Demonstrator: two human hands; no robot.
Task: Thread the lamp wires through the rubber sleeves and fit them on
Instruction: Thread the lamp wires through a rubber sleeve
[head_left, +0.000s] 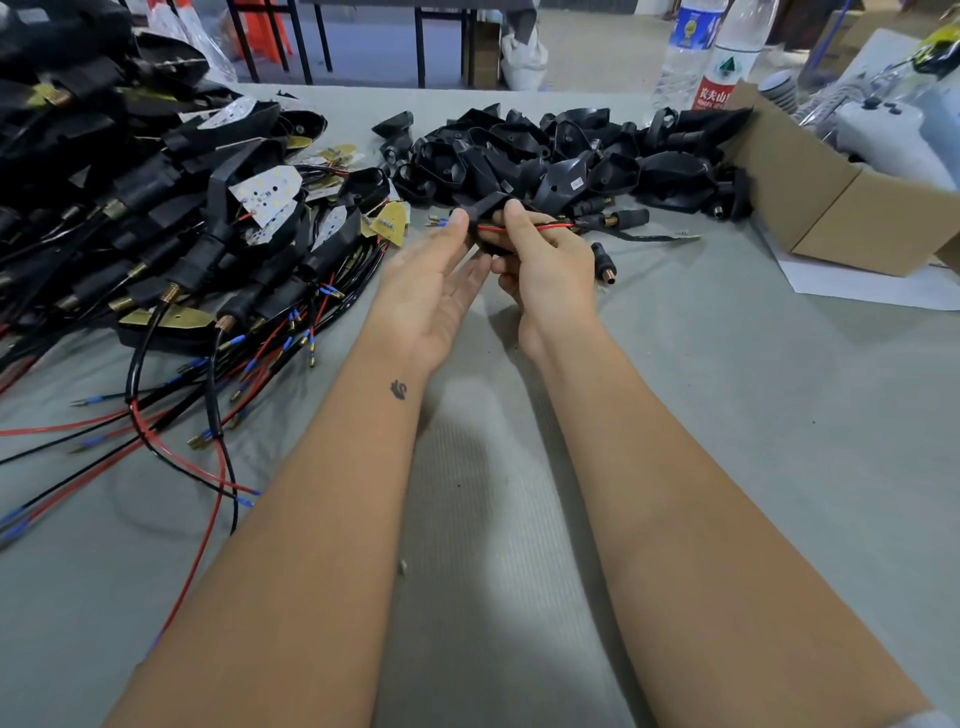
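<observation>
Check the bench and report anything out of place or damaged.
Nothing looks damaged. One loose rubber sleeve lies alone on the grey table, apart from the black housing pile. Finished lamp wires sprawl tangled on the left. Both hands hold a red wire.

Bare forearms, small left-wrist tattoo (398, 389)

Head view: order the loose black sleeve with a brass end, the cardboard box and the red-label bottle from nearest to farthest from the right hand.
From the right hand:
1. Loose black sleeve with a brass end, on the cloth just to the hand's right.
2. Cardboard box, farther right, at the table's right side.
3. Red-label bottle, behind the box's near corner, at the table's far edge.
</observation>
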